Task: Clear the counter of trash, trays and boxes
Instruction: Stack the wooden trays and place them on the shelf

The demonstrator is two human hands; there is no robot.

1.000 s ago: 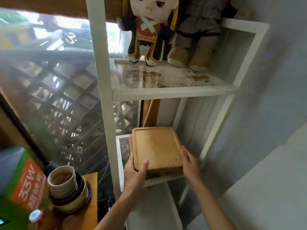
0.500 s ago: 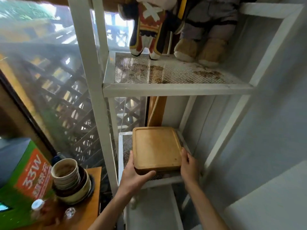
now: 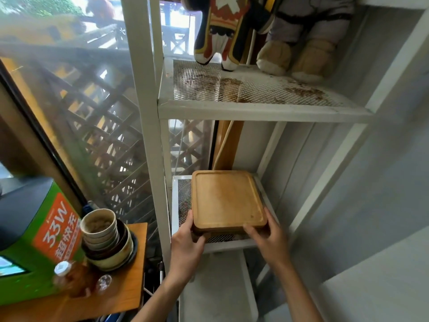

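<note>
Two hands hold a stack of wooden trays (image 3: 227, 201) at its near edge on the lower mesh shelf (image 3: 183, 194) of a white metal rack (image 3: 148, 140). The left hand (image 3: 185, 247) grips the near left corner, fingers curled under the stack. The right hand (image 3: 269, 238) grips the near right corner, thumb along the front edge and fingers round the side. The stack appears to rest on the mesh, with its near edge at or slightly past the shelf's front rail; whether it is fully seated cannot be told. The step in hand is judged to be seating the stack on this shelf. To do it well, keep the stack level, push it straight back with equal pressure from both hands, and stop before the far edge meets the rear upright, so that the upper tray does not slide off the ones below. Release only when the near edge lies behind the front rail. The top tray lies flat, rim upward. It is nearly square; the slightly longer axis appears to run front to back, in line with the shelf depth. A pile of bowls (image 3: 106, 238) stands on a wooden table (image 3: 130, 284) to the left, well apart from the rack.
</note>
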